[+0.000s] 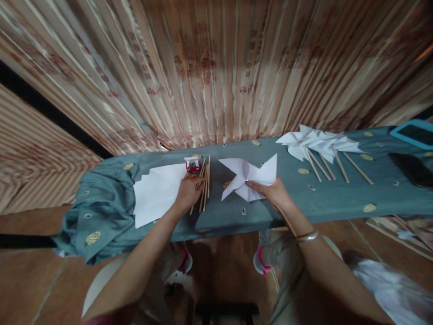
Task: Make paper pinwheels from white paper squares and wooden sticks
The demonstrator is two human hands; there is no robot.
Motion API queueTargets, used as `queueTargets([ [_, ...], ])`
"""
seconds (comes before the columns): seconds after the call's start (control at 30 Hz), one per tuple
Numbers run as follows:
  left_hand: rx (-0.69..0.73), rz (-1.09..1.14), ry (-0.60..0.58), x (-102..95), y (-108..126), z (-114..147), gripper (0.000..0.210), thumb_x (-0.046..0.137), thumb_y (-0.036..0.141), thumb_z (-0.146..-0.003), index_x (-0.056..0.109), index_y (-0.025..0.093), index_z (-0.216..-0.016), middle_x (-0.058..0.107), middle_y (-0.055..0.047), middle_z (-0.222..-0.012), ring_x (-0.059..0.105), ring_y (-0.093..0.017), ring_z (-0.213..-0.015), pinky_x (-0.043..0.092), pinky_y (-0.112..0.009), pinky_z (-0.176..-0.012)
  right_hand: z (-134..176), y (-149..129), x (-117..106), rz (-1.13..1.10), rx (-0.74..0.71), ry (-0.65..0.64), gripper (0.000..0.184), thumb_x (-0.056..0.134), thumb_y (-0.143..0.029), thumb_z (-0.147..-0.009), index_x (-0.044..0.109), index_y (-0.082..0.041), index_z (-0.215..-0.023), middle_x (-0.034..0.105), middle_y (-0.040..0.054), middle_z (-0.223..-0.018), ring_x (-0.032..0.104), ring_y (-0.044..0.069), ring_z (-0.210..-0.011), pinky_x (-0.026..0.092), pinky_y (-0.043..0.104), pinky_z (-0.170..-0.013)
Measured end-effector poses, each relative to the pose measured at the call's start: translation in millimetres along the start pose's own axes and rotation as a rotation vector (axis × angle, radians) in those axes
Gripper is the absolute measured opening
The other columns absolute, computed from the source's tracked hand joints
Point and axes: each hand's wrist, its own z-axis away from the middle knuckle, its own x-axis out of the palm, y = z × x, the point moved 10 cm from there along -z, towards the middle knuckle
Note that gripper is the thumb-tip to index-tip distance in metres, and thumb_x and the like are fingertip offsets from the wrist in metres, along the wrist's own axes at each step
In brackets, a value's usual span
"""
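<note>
My right hand (274, 193) grips a white paper pinwheel (241, 169) over the cloth, thumb pressed at its centre. A small shiny spot shows at the thumb tip. To the left, my left hand (190, 193) has its fingers drawn together on one of several thin wooden sticks (208, 180), which lie side by side. Just beyond that hand stands a small open red box (192, 165) with small dark contents too tiny to name. A fanned stack of white paper sheets (155, 192) lies left of the hand, partly covered by it.
Several finished pinwheels (314, 143) on sticks lie overlapping at the right of the cloth-covered table (287, 210). Farther right are a blue-framed device (414, 134) and a dark phone (411, 169). A patterned curtain (216, 81) hangs behind the table.
</note>
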Motion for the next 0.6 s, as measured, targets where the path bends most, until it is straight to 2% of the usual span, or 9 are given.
queueTargets([
  [0.13,0.006,-0.077,-0.049,13.3,12.6,-35.7,0.026,0.058,0.02,-0.081,0.07,0.015,-0.104,0.071,-0.012,-0.103,0.058,-0.03,-0.107,0.044,-0.045,-0.097,3.4,-3.1,-8.7,0.003,-0.026,-0.002,0.042,0.089,-0.035,-0.047,0.075,-0.016,-0.081,0.077,0.0067,-0.087,0.071,0.025,-0.081,0.057,0.037,-0.078],
  [0.3,-0.055,-0.124,-0.05,24.3,8.8,-65.4,0.046,0.063,0.017,-0.077,0.058,0.01,-0.123,0.066,-0.019,-0.118,0.053,-0.034,-0.118,0.04,-0.046,-0.099,10.4,0.6,-17.3,0.025,0.013,-0.043,0.048,0.089,-0.038,-0.047,0.075,-0.015,-0.087,0.077,0.009,-0.089,0.071,0.026,-0.079,0.058,0.04,-0.078],
  [0.43,-0.094,-0.074,-0.027,27.8,0.4,-82.8,0.043,0.06,0.012,-0.076,0.06,0.009,-0.12,0.068,-0.019,-0.111,0.058,-0.033,-0.113,0.038,-0.045,-0.099,15.3,4.5,-19.4,0.076,0.05,-0.118,0.043,0.088,-0.039,-0.051,0.076,-0.016,-0.086,0.077,0.0089,-0.09,0.072,0.026,-0.081,0.058,0.038,-0.078],
  [0.6,-0.154,0.093,0.029,30.1,-5.4,-92.7,0.034,0.057,0.007,-0.071,0.068,0.011,-0.103,0.072,-0.014,-0.093,0.064,-0.031,-0.101,0.039,-0.047,-0.098,16.3,4.9,-21.2,0.09,0.056,-0.125,0.043,0.086,-0.04,-0.053,0.076,-0.014,-0.085,0.077,0.01,-0.087,0.072,0.025,-0.077,0.059,0.035,-0.073],
])
